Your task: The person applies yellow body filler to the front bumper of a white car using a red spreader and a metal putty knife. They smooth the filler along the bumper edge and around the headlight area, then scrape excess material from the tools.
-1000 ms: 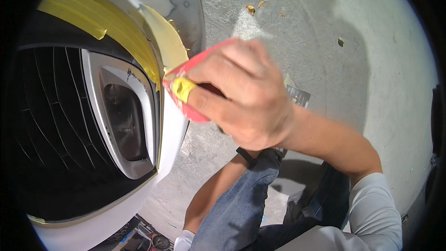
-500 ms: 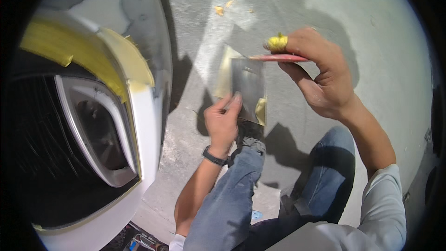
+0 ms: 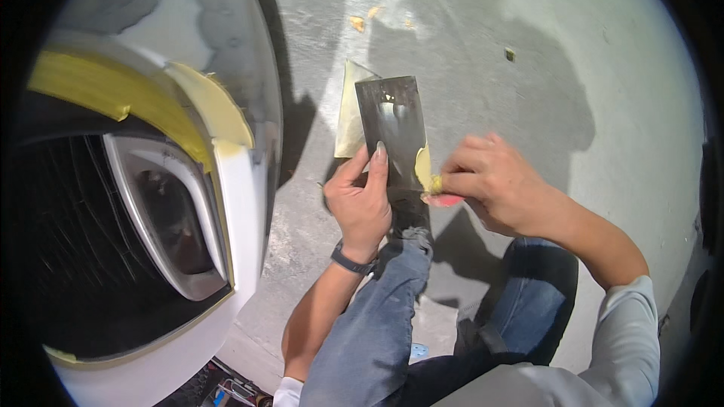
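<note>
My left hand [image 3: 360,194] grips a dark, flat metal plate [image 3: 392,117] near its lower edge, thumb on top. A pale yellow sheet-like piece [image 3: 348,117] shows behind the plate's left side; whether the hand also holds it I cannot tell. Pale yellow putty [image 3: 423,166] sits on the plate's lower right edge. My right hand [image 3: 498,185] is closed on a red putty spreader [image 3: 445,200], mostly hidden by the fingers, its edge at the plate's lower right corner. Something yellow [image 3: 437,184] covers a fingertip of that hand.
On the left stands a white and grey car body [image 3: 245,226] with a lamp [image 3: 170,218] edged by yellow masking tape [image 3: 90,83]. A yellow putty strip [image 3: 215,105] lies on its panel. Yellowish scraps [image 3: 357,23] dot the concrete floor [image 3: 467,83]. My knees are below the plate.
My right hand has come down with the red spreader from the plate's top to its lower right corner. The plate has tilted slightly to the left.
</note>
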Action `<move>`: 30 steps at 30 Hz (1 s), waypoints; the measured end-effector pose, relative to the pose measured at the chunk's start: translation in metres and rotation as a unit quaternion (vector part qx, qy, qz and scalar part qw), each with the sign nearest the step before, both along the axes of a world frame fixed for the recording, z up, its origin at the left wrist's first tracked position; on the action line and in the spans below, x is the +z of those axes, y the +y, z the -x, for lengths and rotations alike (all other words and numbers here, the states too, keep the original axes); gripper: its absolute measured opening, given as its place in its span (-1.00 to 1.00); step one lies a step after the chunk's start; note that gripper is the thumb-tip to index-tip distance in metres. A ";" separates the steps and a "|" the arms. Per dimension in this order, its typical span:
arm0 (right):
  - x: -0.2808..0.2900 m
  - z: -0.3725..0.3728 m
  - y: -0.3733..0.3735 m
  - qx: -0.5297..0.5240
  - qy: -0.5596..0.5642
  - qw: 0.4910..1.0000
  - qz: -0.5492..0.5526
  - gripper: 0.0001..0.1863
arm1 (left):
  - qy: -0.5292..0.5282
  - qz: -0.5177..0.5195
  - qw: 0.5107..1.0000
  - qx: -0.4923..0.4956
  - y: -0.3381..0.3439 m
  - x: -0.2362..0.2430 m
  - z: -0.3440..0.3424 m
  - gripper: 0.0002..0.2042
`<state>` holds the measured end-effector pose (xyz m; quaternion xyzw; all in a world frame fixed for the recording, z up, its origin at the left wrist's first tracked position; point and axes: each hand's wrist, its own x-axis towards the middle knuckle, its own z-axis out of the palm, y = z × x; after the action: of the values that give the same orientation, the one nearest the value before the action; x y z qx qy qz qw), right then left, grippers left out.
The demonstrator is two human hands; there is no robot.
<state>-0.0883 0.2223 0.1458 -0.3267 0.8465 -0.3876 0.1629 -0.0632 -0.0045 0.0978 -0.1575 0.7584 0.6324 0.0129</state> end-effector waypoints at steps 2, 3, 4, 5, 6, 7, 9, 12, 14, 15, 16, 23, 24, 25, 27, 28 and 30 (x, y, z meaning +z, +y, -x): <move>0.008 0.013 -0.009 -0.071 0.009 0.994 0.089 -0.69 | -0.021 -0.037 0.999 0.014 -0.004 -0.018 0.001 -0.75; 0.012 0.023 -0.015 -0.090 0.001 0.988 0.124 -0.71 | -0.062 -0.057 0.996 0.034 -0.006 -0.027 0.000 -0.74; 0.016 0.035 -0.022 -0.128 0.038 0.971 0.196 -0.65 | -0.058 0.003 0.998 0.000 -0.003 -0.036 -0.006 -0.74; 0.019 0.048 -0.032 -0.155 0.075 0.958 0.230 -0.64 | -0.090 -0.021 0.996 0.000 0.004 -0.044 -0.013 -0.72; 0.021 0.062 -0.044 -0.155 0.110 0.950 0.250 -0.65 | -0.113 0.010 0.992 -0.059 0.005 -0.051 -0.018 -0.72; 0.023 0.077 -0.057 -0.160 0.163 0.932 0.283 -0.66 | -0.138 -0.019 0.987 -0.074 0.009 -0.057 -0.024 -0.72; 0.025 0.104 -0.086 -0.142 0.215 0.895 0.364 -0.59 | -0.155 -0.040 0.982 -0.099 0.013 -0.066 -0.035 -0.74; 0.028 0.138 -0.112 -0.145 0.385 0.829 0.380 -0.54 | -0.123 -0.015 0.985 -0.116 0.014 -0.072 -0.044 -0.76; 0.030 0.148 -0.126 -0.147 0.427 0.798 0.400 -0.54 | -0.138 -0.003 0.981 -0.139 0.011 -0.072 -0.045 -0.74; 0.030 0.151 -0.129 -0.159 0.438 0.786 0.406 -0.54 | -0.137 0.001 0.980 -0.146 0.009 -0.072 -0.045 -0.74; 0.030 0.150 -0.132 -0.166 0.438 0.793 0.390 -0.63 | -0.120 0.006 0.981 -0.153 0.008 -0.072 -0.045 -0.76; 0.029 0.134 -0.119 -0.185 0.446 0.835 0.263 -0.69 | -0.137 -0.031 0.979 -0.149 0.011 -0.075 -0.048 -0.76; 0.030 0.134 -0.116 -0.181 0.457 0.825 0.279 -0.69 | -0.125 -0.020 0.980 -0.155 0.011 -0.076 -0.048 -0.77; 0.034 0.135 -0.115 -0.170 0.467 0.827 0.264 -0.69 | -0.121 -0.008 0.980 -0.157 0.012 -0.076 -0.049 -0.77; 0.041 0.138 -0.113 -0.172 0.505 0.808 0.250 -0.71 | -0.106 0.003 0.982 -0.158 0.011 -0.077 -0.049 -0.79; 0.047 0.140 -0.114 -0.159 0.518 0.801 0.254 -0.74 | -0.097 0.005 0.982 -0.160 0.011 -0.077 -0.048 -0.79; 0.056 0.144 -0.113 -0.152 0.542 0.796 0.224 -0.77 | -0.112 0.019 0.979 -0.172 0.009 -0.078 -0.049 -0.78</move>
<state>-0.2327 0.1094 0.2019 -0.3775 0.7249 -0.3457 -0.4608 -0.0145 0.0047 0.0196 -0.0948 0.7796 0.5849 0.2027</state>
